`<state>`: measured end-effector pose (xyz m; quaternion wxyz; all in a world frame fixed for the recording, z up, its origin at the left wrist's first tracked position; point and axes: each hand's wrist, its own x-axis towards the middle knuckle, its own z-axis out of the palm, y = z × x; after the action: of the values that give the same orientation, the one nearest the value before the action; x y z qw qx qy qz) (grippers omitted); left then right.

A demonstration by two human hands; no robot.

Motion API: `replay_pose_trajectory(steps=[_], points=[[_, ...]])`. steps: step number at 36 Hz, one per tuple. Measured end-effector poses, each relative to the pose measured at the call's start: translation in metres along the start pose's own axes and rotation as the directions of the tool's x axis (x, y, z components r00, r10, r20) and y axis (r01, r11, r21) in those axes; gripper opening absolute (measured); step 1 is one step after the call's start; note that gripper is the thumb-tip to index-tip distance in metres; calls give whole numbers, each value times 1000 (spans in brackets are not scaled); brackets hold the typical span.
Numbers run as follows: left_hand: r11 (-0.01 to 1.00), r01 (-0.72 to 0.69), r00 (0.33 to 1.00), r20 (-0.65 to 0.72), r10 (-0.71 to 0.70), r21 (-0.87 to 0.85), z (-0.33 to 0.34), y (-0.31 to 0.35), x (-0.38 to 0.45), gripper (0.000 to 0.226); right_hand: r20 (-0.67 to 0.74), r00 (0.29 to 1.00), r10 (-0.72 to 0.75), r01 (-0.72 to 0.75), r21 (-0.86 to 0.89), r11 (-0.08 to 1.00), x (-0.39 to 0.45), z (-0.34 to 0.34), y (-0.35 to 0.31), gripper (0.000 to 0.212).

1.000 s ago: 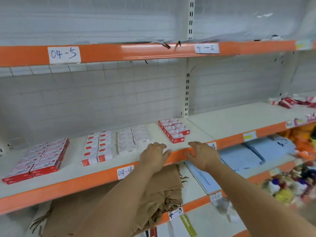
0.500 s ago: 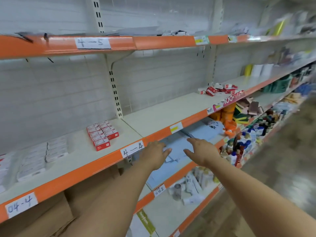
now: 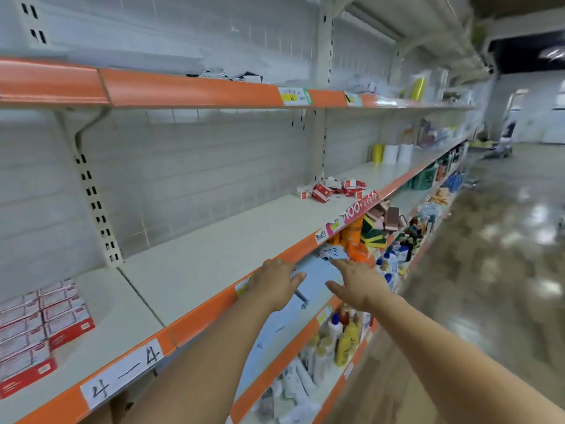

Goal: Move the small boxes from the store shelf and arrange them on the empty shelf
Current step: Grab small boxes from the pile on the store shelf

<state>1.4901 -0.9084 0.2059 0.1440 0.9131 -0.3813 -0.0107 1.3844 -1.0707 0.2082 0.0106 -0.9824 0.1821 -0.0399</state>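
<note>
Neither grip held anything: your left hand (image 3: 275, 284) and right hand (image 3: 356, 283) both reached forward with fingers straight and slightly spread, hovering side by side over the orange front edge of the shelf (image 3: 214, 258). That long white shelf ran from the lower left toward the far right, most of its surface bare. At its left end, neatly arranged red-and-white small boxes (image 3: 39, 328) lay flat in rows; their print was too blurred to read. Further along the same shelf, well beyond your hands, a loose heap of the same boxes (image 3: 331, 189) lay jumbled near the edge. On the orange strip, a handwritten white label (image 3: 122, 373) read "4—4". A red price banner (image 3: 360, 206) below the heap showed "100+"; the rest was unreadable.
</note>
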Motion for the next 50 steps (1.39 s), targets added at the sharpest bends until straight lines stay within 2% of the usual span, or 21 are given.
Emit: replay_pose_trajectory(steps=[11, 15, 19, 26, 33, 41, 45, 50], points=[[998, -51, 998, -25, 52, 48, 2, 1, 114, 46, -21, 998, 65, -65, 7, 998, 89, -4, 48, 58], [997, -65, 997, -28, 66, 36, 10, 10, 159, 44, -56, 996, 67, -65, 35, 997, 121, -7, 76, 51], [997, -62, 997, -42, 64, 34, 20, 23, 203, 45, -59, 995, 78, -75, 54, 996, 157, -6, 109, 53], [999, -12, 999, -53, 13, 34, 32, 51, 284, 46, -97, 995, 27, -25, 24, 999, 226, -10, 173, 46], [998, 50, 993, -112, -46, 25, 31, 75, 359, 46, -113, 992, -47, 53, 50, 997, 299, -16, 226, 53], [994, 97, 985, -145, -90, 41, 45, 71, 424, 51, -89, 991, -102, 108, 70, 992, 376, -6, 244, 49], [994, 101, 973, -213, -89, 45, 50, 60, 464, 52, -121, 985, -125, 135, 83, 987, 415, 2, 247, 47], [994, 113, 955, -275, -108, 1, 55, 50, 505, 69, -140, 982, -124, 143, 141, 980, 460, 10, 245, 45]])
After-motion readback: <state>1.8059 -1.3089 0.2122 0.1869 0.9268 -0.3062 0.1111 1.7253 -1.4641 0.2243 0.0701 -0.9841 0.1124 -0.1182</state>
